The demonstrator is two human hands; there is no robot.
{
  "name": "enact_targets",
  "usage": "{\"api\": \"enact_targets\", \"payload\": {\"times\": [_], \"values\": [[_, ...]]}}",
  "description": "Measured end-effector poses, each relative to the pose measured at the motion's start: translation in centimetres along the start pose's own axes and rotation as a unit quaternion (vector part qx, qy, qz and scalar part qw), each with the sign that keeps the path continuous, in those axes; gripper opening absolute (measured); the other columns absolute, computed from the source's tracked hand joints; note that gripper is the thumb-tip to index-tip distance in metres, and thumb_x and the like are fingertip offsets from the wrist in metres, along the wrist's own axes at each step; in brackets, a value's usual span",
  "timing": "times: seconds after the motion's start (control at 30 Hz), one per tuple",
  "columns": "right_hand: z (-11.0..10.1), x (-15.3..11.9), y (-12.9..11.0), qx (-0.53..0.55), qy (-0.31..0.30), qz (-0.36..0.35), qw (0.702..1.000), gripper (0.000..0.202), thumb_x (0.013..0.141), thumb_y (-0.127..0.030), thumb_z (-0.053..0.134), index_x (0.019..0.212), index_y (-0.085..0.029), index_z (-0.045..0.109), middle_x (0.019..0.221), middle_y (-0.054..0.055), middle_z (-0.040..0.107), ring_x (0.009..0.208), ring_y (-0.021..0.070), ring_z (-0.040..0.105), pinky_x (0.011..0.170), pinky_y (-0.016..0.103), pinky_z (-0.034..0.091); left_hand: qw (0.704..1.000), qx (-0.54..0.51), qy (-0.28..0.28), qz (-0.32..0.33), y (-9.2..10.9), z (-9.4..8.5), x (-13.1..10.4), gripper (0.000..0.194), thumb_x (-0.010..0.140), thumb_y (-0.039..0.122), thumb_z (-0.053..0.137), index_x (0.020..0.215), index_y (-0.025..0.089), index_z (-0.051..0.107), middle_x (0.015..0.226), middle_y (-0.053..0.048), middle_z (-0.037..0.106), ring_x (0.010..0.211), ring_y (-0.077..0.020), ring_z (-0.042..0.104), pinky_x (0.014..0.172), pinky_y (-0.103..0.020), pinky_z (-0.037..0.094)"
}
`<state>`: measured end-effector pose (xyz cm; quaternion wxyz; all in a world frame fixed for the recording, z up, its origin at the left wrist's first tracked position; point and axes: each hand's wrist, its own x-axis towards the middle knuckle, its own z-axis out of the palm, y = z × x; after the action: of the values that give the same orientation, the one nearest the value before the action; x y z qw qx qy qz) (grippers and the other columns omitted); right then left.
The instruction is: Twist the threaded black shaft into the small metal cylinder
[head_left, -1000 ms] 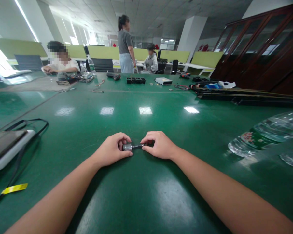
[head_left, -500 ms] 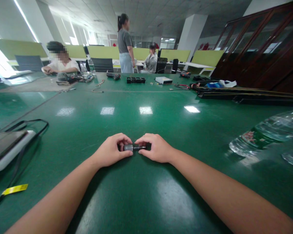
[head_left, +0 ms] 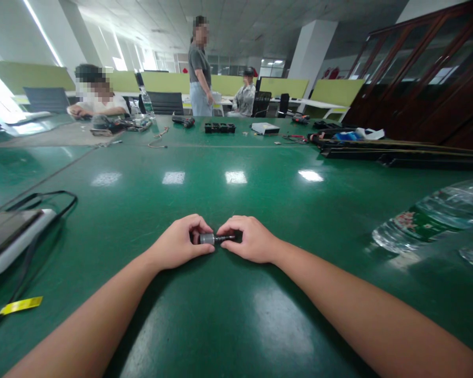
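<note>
Okay, so both bits are low down at the middle of the green bench (head_left: 205, 299), right between the two hands. The left hand (head_left: 177, 244) is curled round a small silver-grey cylinder (head_left: 207, 239), thumb on the near side and fingers on the far side. A thin dark shaft (head_left: 228, 238) lies end-on to it, pointing over to the right hand (head_left: 256, 241), whose thumb and index bracket the shaft just beside the cylinder (I can't tell if those tips are really pinching or only resting close). It's also too small to see whether the two parts are joined.

For handling, I'd let the left be the steady one and leave any fine movement to the right fingertips. Sight along the shaft so it sits dead in line with the cylinder; any tilt would probably make it bind. Light pressure beats squeezing, since something that slim and round could roll or slip. Resting both wrists on the bench should help too. The bottle (head_left: 421, 223) and the cord (head_left: 31, 247) are well apart from the hands, so elbow room looks fine.
</note>
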<state>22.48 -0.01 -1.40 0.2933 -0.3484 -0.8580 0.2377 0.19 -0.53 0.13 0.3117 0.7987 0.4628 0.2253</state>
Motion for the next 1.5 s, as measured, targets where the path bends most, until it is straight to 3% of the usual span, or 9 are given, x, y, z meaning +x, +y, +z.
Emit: {"api": "enact_targets", "payload": {"times": [0.43,1.5], "values": [[0.12,0.06,0.37,0.0,0.0,-0.009,1.0,0.014,0.079,-0.016,0.071,0.092,-0.019,0.075,0.084,0.004,0.071,0.078,0.0153,0.063,0.075,0.027,0.048,1.0,0.014,0.001,0.007,-0.12,0.01,0.05,0.026,0.071,0.033,0.075,0.09,0.017,0.066,0.077,0.001,0.06,0.067,-0.0152,0.055,0.062,-0.026,0.044],[-0.06,-0.06,0.6,-0.028,0.023,0.0,0.999,0.01,0.073,-0.014,0.074,0.082,-0.017,0.074,0.075,0.002,0.067,0.071,0.0143,0.059,0.068,0.026,0.045,1.0,-0.002,0.006,0.02,-0.58,0.05,0.05,0.025,0.073,0.033,0.077,0.089,0.017,0.066,0.078,0.001,0.059,0.068,-0.0153,0.057,0.064,-0.027,0.046]]}}
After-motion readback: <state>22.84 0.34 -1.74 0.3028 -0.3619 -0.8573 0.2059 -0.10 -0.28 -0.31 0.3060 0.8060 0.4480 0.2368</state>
